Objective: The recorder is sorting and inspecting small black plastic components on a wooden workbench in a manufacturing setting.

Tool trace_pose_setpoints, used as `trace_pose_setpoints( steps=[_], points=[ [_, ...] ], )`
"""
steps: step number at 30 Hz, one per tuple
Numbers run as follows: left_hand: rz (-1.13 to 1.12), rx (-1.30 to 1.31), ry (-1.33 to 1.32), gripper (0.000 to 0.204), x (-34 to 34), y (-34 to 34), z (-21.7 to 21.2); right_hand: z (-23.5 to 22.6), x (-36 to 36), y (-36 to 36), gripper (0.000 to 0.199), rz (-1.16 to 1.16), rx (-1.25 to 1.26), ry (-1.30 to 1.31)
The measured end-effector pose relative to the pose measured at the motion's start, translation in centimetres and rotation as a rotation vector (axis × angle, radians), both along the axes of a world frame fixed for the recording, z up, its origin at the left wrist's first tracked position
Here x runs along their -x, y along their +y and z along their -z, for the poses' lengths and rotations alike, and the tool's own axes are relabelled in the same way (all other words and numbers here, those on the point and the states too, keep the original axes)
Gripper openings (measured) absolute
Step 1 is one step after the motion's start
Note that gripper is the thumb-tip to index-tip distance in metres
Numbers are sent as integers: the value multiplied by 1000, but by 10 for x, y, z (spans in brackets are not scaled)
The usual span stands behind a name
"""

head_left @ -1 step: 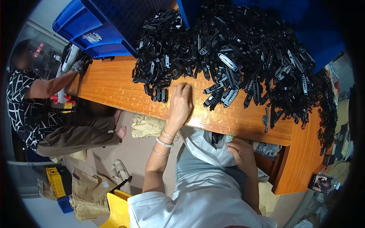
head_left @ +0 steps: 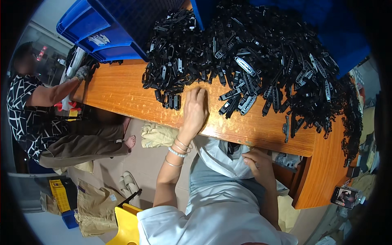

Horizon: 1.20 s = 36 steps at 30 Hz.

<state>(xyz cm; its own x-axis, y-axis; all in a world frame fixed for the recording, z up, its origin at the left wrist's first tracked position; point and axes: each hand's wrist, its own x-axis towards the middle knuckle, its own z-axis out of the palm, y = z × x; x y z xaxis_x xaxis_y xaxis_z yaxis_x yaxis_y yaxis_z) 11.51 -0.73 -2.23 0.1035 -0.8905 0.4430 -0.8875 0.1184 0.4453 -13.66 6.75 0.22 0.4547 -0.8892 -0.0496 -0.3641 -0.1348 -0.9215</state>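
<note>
My left hand (head_left: 195, 109) rests on the wooden table, palm down, its bent fingers slightly apart and pointing toward the pile. I see nothing in it, though the palm side is hidden. Just left of it stand several small black plastic clips (head_left: 168, 100) in a row. Beyond spreads a large heap of black clip-like parts (head_left: 277, 53), some with shiny silvery faces. Over my lap, under the table's edge, a white bag (head_left: 222, 161) hangs with its mouth open and dark pieces inside. My right hand (head_left: 259, 165) is closed at the bag's right side, gripping its rim.
A blue crate (head_left: 102, 30) stands tilted at the table's back left. At the left, another person (head_left: 45, 102) in a patterned shirt works with a gloved hand. A phone (head_left: 345, 197) is mounted at the right. A yellow chair (head_left: 127, 224) and sacks (head_left: 96, 206) lie behind left.
My left hand has shifted very slightly forward on the table, and its fingers look a little straighter. My right hand and the bag stay in place.
</note>
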Motion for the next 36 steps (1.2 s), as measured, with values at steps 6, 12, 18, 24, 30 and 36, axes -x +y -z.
trace_pose_setpoints(
  steps=[6, 12, 18, 24, 30, 36],
  points=[
    [-9, 32, -167, 36, -11, -15, 8, 17, -15, 5, 16, -123, -292, -135],
    [113, -20, -121, 40, 5, 21, 9, 72, -46, 6, 28, -67, -803, -560],
    [260, -119, 35, 42, 25, 74, 0, 104, -73, 1, 41, -68, -1170, -937],
    [532, -68, 48, 39, 58, 127, 3, 86, -74, 1, 39, 178, -1272, -1022],
    [679, 23, 129, 25, 76, 132, 8, 72, -18, 15, 28, 252, -1099, -868],
    [628, -44, 83, 20, 76, 118, 5, 60, 85, 82, 27, 660, -744, -678]
  ],
)
